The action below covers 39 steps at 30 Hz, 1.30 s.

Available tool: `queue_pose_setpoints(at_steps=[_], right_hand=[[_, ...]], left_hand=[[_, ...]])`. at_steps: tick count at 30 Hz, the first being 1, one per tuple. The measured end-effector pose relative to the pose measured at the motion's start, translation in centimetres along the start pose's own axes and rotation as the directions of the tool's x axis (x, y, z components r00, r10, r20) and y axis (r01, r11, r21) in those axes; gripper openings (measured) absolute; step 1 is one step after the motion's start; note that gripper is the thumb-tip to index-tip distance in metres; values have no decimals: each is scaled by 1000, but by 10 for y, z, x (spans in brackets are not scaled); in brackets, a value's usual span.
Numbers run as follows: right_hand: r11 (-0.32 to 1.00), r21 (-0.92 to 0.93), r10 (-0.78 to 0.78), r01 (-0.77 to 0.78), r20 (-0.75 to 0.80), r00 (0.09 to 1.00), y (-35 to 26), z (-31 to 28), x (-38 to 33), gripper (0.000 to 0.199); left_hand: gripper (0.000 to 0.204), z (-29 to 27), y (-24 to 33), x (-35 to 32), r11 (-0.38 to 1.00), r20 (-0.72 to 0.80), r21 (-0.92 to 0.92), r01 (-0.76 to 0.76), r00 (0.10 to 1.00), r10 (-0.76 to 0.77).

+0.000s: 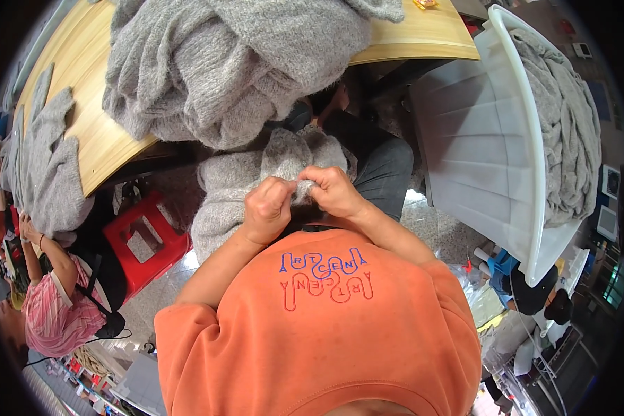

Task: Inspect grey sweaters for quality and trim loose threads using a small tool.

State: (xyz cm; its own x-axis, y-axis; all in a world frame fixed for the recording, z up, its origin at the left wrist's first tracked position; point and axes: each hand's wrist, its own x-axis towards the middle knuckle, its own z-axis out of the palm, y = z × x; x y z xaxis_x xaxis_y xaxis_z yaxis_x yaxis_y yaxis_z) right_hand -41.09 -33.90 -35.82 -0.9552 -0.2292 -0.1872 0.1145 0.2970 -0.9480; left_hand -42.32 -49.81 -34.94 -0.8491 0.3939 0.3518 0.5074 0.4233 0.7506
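Observation:
A fuzzy grey knit garment (pixel 223 182) lies bunched across my lap. At its near edge my left hand (pixel 267 208) is closed, its fingertips pinching the knit. My right hand (pixel 333 192), close beside it, also pinches the fabric, with a small fold of it between the two hands. Whether anything small is held in the fingertips as well is hidden. Just beyond my hands, a big heap of grey knitwear (pixel 236 66) hangs over the edge of the wooden table (pixel 423 36).
At right stands a large white plastic bin (pixel 475 139) filled with grey knitwear (pixel 565 132). A red stool (pixel 149 239) is at left, near a person in a pink patterned top (pixel 59 305) handling grey knit pieces (pixel 52 173). Another person (pixel 527 281) sits behind at right.

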Motion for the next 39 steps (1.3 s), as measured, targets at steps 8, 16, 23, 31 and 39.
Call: queue_pose_setpoints(at_steps=[8, 16, 23, 31, 39], right_hand=[[991, 130, -4, 10, -49, 999, 0, 4, -3, 23], [959, 284, 16, -12, -10, 1000, 2, 7, -6, 22], [847, -388, -407, 362, -35, 913, 7, 10, -4, 14], [774, -448, -509, 447, -20, 861, 14, 11, -4, 15], [730, -430, -644, 531, -173, 745, 4, 4, -3, 31]], left_hand=[[15, -4, 3, 0, 980, -43, 118, -163, 985, 169], [13, -4, 10, 4, 998, -86, -70, 7, 996, -13], [7, -5, 1, 3, 914, -18, -237, 330, 939, -344], [8, -19, -20, 8, 743, 535, -46, 667, 645, -546], [4, -17, -15, 12, 302, 556, -532, 791, 595, -580]])
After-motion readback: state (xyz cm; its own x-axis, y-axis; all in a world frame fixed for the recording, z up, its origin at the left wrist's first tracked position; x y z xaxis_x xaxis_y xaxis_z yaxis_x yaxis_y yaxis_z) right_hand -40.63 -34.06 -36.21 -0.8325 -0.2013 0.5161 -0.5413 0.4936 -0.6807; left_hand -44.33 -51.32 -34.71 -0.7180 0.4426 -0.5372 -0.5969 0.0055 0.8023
